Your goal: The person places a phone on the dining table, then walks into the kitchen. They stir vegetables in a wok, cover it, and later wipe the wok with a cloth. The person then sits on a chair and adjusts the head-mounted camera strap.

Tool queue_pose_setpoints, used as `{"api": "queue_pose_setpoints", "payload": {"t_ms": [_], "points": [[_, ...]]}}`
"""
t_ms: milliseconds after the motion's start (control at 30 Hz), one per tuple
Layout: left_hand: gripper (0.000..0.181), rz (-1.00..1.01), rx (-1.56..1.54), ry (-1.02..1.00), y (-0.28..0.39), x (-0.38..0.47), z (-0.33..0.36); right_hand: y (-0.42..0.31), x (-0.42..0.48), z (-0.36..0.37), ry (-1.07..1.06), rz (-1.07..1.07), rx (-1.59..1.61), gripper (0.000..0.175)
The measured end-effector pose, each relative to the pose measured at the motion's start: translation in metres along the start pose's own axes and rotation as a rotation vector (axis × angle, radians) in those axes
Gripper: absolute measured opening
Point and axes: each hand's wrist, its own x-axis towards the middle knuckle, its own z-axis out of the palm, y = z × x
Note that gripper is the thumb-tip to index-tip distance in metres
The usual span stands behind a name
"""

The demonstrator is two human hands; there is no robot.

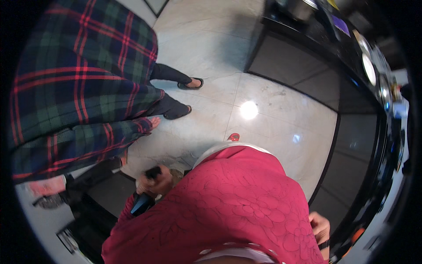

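At the left side of my dark pink top [230,191], my left hand [161,183] is blurred. A small black thing [153,172] shows against it, and a roundish, dull-coloured thing [177,173] is just beyond the fingers. Whether I grip either one is unclear. A dark blue, flat-faced object [141,204] lies at the left wrist. My right hand [319,226] hangs beside my right hip with bent fingers, partly hidden by the top. A dark band [324,244] circles that wrist.
A person in a plaid garment [89,72] stands at the left, one hand [155,122] lowered. Dark cabinets [293,66] under a black counter [333,49] curve along the right, bearing a white plate [369,70] and other kitchenware. Pale glossy tiles [211,95] cover the floor. Another dark cabinet [112,191] stands lower left.
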Motion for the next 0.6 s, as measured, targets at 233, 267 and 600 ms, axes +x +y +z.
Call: {"api": "queue_pose_setpoints", "payload": {"t_ms": [233,267,600], "points": [[0.018,0.48,0.117,-0.36,-0.014,0.034,0.049,-0.07,0.17,0.085,-0.993,0.138,0.419,0.03],[0.018,0.538,0.171,-0.345,-0.009,0.026,0.052,-0.063,0.187,0.106,-1.0,0.162,0.477,0.03],[0.017,1.153,-0.138,1.143,0.041,0.093,0.052,-0.163,0.325,0.297,-0.672,0.068,0.261,0.025]]}}
